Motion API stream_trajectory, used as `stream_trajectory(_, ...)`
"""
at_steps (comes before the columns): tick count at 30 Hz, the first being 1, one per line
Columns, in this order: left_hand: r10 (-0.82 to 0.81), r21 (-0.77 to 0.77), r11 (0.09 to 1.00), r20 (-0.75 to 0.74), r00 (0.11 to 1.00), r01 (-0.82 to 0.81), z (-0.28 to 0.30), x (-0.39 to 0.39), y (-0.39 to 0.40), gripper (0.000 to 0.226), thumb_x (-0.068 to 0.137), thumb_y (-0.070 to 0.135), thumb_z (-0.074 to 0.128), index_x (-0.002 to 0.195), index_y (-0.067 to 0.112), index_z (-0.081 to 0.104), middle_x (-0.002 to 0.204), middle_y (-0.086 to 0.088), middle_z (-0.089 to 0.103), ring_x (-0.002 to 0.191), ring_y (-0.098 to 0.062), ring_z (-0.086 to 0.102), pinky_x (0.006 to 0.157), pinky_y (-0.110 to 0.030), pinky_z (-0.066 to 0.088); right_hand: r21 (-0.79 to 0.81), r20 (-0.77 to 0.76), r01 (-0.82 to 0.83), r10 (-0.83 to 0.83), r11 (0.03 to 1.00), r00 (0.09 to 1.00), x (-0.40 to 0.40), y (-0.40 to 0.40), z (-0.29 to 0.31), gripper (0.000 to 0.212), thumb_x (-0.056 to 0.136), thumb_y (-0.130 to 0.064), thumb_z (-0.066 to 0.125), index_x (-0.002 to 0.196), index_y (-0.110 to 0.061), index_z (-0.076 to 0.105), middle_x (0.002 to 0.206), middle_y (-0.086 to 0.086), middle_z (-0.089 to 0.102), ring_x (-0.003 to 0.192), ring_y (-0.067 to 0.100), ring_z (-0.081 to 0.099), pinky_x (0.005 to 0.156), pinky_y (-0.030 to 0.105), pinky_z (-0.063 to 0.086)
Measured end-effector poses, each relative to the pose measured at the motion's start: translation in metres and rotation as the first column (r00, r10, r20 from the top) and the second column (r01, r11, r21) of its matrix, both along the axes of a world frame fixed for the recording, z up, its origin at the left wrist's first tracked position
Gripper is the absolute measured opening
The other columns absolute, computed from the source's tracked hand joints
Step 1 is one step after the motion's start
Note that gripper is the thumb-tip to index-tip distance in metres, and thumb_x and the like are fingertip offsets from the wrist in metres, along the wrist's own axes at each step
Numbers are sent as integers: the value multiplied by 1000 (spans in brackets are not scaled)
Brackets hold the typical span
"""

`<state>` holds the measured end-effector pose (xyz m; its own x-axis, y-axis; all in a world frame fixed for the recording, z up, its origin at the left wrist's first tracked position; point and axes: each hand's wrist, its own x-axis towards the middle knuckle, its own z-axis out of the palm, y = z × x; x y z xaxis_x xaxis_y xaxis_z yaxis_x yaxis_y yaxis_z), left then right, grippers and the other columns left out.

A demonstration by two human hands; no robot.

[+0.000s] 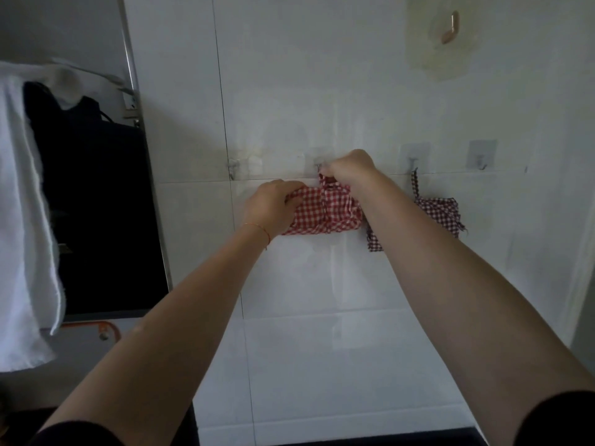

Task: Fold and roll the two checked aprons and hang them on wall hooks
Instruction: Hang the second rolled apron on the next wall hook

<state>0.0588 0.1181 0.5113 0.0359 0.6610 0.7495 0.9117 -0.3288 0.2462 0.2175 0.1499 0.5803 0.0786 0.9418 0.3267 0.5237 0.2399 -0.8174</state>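
A rolled red-and-white checked apron (325, 212) is held against the white tiled wall. My left hand (269, 206) grips its left end. My right hand (351, 167) pinches the apron's strap right at a small metal wall hook (319, 165). To the right, a darker maroon checked apron (442, 212) hangs by its strap from another hook (413, 162); my right forearm hides part of it.
An empty hook (482, 162) sits further right and another (232, 167) to the left. A brown hook (450, 27) is stuck high on the wall. A white towel (22, 220) hangs at the left beside a dark opening (96, 204).
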Motion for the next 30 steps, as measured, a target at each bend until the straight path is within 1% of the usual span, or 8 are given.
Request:
stream_trajectory(2, 8, 7, 1000, -6, 1000, -8, 0, 1, 1, 29, 98, 28, 52, 124, 31, 65, 118, 1, 67, 111, -23, 58, 90, -31, 46, 42, 71, 21, -24, 999, 997, 0, -1, 1, 41, 88, -26, 69, 117, 1, 59, 118, 14, 63, 107, 28, 63, 73, 26, 44)
stream_trajectory(8, 59, 66, 996, -30, 998, -57, -6, 7, 1, 28, 99, 30, 50, 122, 30, 65, 111, 0, 67, 106, -23, 58, 81, -32, 48, 380, 211, 117, -209, 917, 955, -5, 2, -20, 18, 91, -28, 64, 85, -11, 60, 84, 5, 62, 81, 23, 61, 62, 27, 38)
stream_trajectory(12, 137, 214, 968, -14, 991, -131, -22, 10, 0, 26, 93, 29, 57, 115, 19, 67, 106, -4, 63, 97, -24, 58, 69, -33, 46, 783, 255, 118, -488, 611, 835, -4, -5, -56, 10, 93, -17, 58, 91, -8, 61, 89, 8, 60, 85, 27, 56, 69, 33, 35)
stream_trajectory(15, 247, 348, 911, -33, 968, -221, -39, 19, 2, 24, 88, 21, 64, 109, 10, 66, 104, -12, 61, 93, -33, 58, 73, -41, 47, 909, 225, 19, -530, 416, 817, -2, -6, -100, 14, 91, -6, 54, 100, -3, 64, 96, 13, 62, 91, 31, 58, 77, 41, 47)
stream_trajectory(19, 316, 490, 849, -173, 933, -196, -63, 29, 6, 28, 93, 16, 53, 118, 8, 63, 125, -15, 60, 117, -35, 55, 103, -48, 40, 843, 390, -91, -487, 530, 782, 3, 3, -149, 48, 99, -10, 36, 143, 8, 40, 148, 27, 40, 141, 41, 33, 117, 52, 26)
stream_trajectory(21, 305, 412, 898, -329, 894, -154, -80, 30, 8, 48, 99, 24, 38, 142, 5, 46, 149, -15, 43, 141, -34, 35, 117, -51, 23, 812, 406, -74, -470, 579, 784, 2, 6, -155, 50, 103, -16, 35, 148, 7, 32, 155, 28, 27, 147, 40, 21, 119, 51, 21)
stream_trajectory(24, 339, 324, 923, -432, 836, -207, -93, 18, 21, 60, 103, 37, 17, 156, 8, 15, 163, -12, 10, 151, -30, 7, 122, -49, 6, 775, 453, -66, -480, 628, 751, -1, 13, -160, 55, 107, -29, 25, 153, 3, 21, 159, 27, 16, 149, 39, 11, 121, 50, 16)
stream_trajectory(30, 330, 314, 930, -475, 816, -193, -91, 9, 37, 62, 103, 41, 14, 156, 8, 13, 163, -13, 9, 151, -29, 5, 123, -47, 2, 764, 496, -82, -501, 640, 709, 5, 25, -163, 63, 105, -33, 28, 154, 3, 10, 160, 27, 5, 150, 38, 1, 122, 50, 12)
